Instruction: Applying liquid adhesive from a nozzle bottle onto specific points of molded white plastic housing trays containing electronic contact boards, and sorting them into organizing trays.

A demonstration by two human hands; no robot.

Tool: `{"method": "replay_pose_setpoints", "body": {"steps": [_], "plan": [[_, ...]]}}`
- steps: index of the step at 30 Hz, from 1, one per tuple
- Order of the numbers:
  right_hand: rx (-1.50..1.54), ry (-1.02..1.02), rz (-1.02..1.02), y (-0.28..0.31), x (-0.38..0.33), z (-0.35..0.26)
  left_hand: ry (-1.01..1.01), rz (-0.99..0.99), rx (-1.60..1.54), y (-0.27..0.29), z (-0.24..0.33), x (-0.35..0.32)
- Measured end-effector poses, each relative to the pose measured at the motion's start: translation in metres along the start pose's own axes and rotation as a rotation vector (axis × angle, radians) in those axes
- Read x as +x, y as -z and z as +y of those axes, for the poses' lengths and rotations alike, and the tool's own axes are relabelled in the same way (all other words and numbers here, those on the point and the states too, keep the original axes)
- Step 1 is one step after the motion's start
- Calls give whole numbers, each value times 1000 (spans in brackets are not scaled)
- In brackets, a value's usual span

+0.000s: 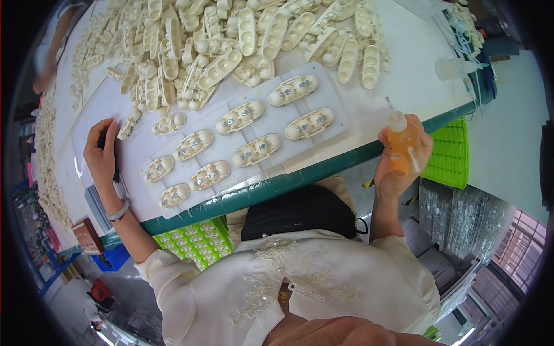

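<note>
Worktable seen from above through a fisheye lens. The right hand [404, 158] is clamped around a translucent squeeze bottle filled with orange liquid [402, 144], held upright or nearly so beyond the table's edge, its pale cap and slender nozzle uppermost. The left hand [103, 151] is at the table's left side, fingers curved downward beside a slim black object [117, 155]; whether the fingers are closed on it cannot be told. Between the hands lies a smooth, milky-white rectangular plate [333, 106], set askew and bearing eight elongated oval cream plastic shells [256, 150] in two rows (each shell rounded at the ends, with small shiny metallic parts in its hollows). Behind the plate rises a jumbled heap of similar cream plastic pieces [219, 69], some showing rows of round cups; the heap is cut off by the upper edge. The white tabletop [398, 57] ends in a glossy dark-green rim [323, 167]. Beneath it, a lime-green ribbed plastic tray [193, 242] contains further cream pieces, partly hidden by rim and sleeve. The palm covers part of the bottle, and the black object's form is largely concealed by the left hand. Periphery dim and bent.
</note>
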State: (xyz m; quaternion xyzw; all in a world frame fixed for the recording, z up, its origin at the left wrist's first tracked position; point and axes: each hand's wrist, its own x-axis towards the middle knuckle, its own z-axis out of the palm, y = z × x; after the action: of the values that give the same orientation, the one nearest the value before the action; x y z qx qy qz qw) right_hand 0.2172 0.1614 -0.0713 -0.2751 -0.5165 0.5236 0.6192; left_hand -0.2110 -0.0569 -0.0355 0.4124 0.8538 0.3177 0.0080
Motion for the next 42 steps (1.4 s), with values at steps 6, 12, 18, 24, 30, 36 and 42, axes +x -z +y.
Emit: {"method": "replay_pose_setpoints", "body": {"steps": [6, 12, 18, 24, 30, 36, 42], "plan": [[-458, 196, -57, 7, 48, -2, -83, 82, 38, 4, 3, -6], [-615, 344, -17, -15, 168, 24, -93, 281, -84, 8, 20, -10], [-955, 185, 44, 16, 221, 85, -308, 181, -28, 35, 73, -40], [-973, -4, -114, 21, 212, 71, -374, -7, -23, 36, 76, -81], [-992, 130, -257, 36, 143, 43, -378, -57, -6, 26, 71, -85], [-1014, 447, -853, -36, 52, -55, -383, -279, 74, 31, 72, -67], [-875, 268, -1263, -60, 69, -25, -518, -406, 123, 19, 84, -45]]}}
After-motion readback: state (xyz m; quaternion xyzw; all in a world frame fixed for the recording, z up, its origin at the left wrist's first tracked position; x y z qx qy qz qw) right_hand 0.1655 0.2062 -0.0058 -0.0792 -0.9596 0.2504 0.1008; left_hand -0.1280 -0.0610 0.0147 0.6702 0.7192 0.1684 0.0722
